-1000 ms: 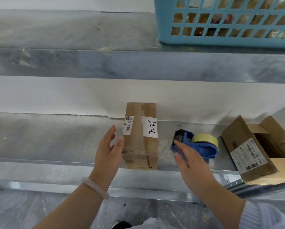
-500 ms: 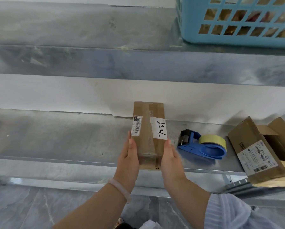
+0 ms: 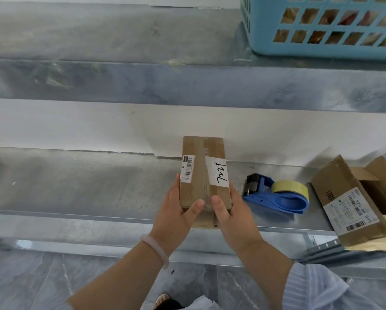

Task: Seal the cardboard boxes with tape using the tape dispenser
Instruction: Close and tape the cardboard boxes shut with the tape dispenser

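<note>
Item 1. Floor point(image 3: 31, 283): grey marbled tile, under me, nearest of all.

Item 2. My right sleeve point(image 3: 317, 287): pale, finely striped, ending short of the wrist.

Item 3. Bracelet point(image 3: 156, 249): pale and translucent, on my left wrist.

Item 4. My left hand point(image 3: 176, 218): on the near left corner of the small cardboard box point(image 3: 204, 175), thumb laid over the top face, fingers running up its left side. It grips the box.

Item 5. My right hand point(image 3: 234, 218): mirrors the left, thumb on the top face close to the other thumb, fingers along the right side. It grips the box too.

Item 6. The small cardboard box: long and narrow, closed, under clear tape. It lies on the lower metal shelf point(image 3: 87, 182), near end at the front edge, far end towards the white wall point(image 3: 75, 124). A barcode label point(image 3: 188, 168) sits on its left, a white handwritten label point(image 3: 217, 175) on its right.

Item 7. Tape dispenser point(image 3: 277, 195): blue, on its side on the same shelf, just right of my right hand and untouched. It carries a yellowish tape roll point(image 3: 290, 189).

Item 8. Open cardboard box point(image 3: 352, 204): right of the dispenser, tilted, flaps up, a printed label on its near face, overhanging the shelf's front edge.

Item 9. Upper metal shelf point(image 3: 98, 41): above the wall strip.

Item 10. Blue plastic basket point(image 3: 321, 48): lattice-walled, on the upper shelf at far right. Its contents are too indistinct to name.
</note>
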Action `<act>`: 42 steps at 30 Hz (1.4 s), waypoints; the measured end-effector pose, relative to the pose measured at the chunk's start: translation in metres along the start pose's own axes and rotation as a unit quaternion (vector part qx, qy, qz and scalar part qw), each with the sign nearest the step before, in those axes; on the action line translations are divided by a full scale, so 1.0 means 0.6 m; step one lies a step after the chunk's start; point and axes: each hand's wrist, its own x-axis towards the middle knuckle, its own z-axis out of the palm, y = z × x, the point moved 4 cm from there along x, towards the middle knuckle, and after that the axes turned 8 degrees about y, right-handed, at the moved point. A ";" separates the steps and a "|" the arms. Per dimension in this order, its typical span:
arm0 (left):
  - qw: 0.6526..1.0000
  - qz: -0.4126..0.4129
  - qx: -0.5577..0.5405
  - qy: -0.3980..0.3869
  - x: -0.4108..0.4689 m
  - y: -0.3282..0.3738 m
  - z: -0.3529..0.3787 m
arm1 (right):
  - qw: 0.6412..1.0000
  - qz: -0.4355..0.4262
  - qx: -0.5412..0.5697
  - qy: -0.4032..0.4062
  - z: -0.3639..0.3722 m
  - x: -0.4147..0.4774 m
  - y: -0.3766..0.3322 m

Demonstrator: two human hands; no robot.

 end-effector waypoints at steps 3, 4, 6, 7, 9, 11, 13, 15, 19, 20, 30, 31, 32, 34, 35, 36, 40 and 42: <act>0.998 0.026 0.063 0.016 -0.005 -0.008 -0.006 | 0.999 -0.029 0.004 -0.020 -0.003 0.000 0.010; 0.998 0.024 0.062 0.020 -0.007 -0.009 -0.006 | 0.999 -0.028 0.020 -0.022 -0.003 -0.001 0.014; 1.000 -0.014 0.003 0.022 -0.010 -0.009 0.000 | 0.998 -0.013 0.064 -0.019 -0.003 -0.004 0.020; 0.998 -0.043 -0.051 0.019 -0.012 -0.009 0.005 | 0.995 0.004 0.095 -0.015 0.000 -0.007 0.021; 0.985 -0.104 -0.139 0.020 -0.018 -0.008 0.013 | 0.985 0.062 0.164 -0.001 0.008 -0.012 0.023; 0.974 -0.147 -0.171 0.031 -0.022 -0.011 0.017 | 0.972 0.120 0.204 0.008 0.017 -0.016 0.021; 0.969 -0.161 -0.182 0.046 -0.022 -0.012 0.019 | 0.964 0.153 0.214 0.027 0.020 -0.012 0.014; 0.964 -0.163 -0.199 0.068 -0.019 -0.008 0.018 | 0.964 0.162 0.203 0.057 0.018 -0.006 0.003; 0.974 -0.118 -0.170 0.088 -0.012 0.016 0.018 | 0.973 0.142 0.161 0.088 0.019 -0.008 -0.015; 0.979 -0.102 -0.147 0.096 -0.012 0.020 0.019 | 0.979 0.125 0.137 0.086 0.019 -0.009 -0.016; 0.954 -0.167 -0.178 0.175 -0.019 0.006 0.033 | 0.986 0.088 0.066 0.125 0.010 -0.008 0.000; 0.952 -0.175 -0.182 0.171 -0.020 0.007 0.034 | 0.983 0.106 0.080 0.129 0.012 -0.008 0.001; 0.952 -0.180 -0.189 0.162 -0.022 0.008 0.035 | 0.978 0.128 0.100 0.132 0.012 -0.007 0.003; 0.951 -0.186 -0.214 0.125 -0.032 0.009 0.035 | 0.966 0.166 0.126 0.150 0.000 -0.002 0.007; 0.952 -0.181 -0.225 0.099 -0.039 0.010 0.033 | 0.963 0.176 0.118 0.167 -0.014 0.002 0.007; 0.957 -0.170 -0.219 0.081 -0.047 0.010 0.029 | 0.963 0.179 0.093 0.180 -0.031 0.006 0.006; 0.974 -0.095 -0.102 0.177 -0.043 0.004 -0.034 | 0.977 0.146 0.046 0.151 -0.086 0.036 0.008; 0.973 -0.090 -0.025 0.210 -0.017 0.002 -0.070 | 0.985 0.131 0.059 0.100 -0.090 0.048 0.006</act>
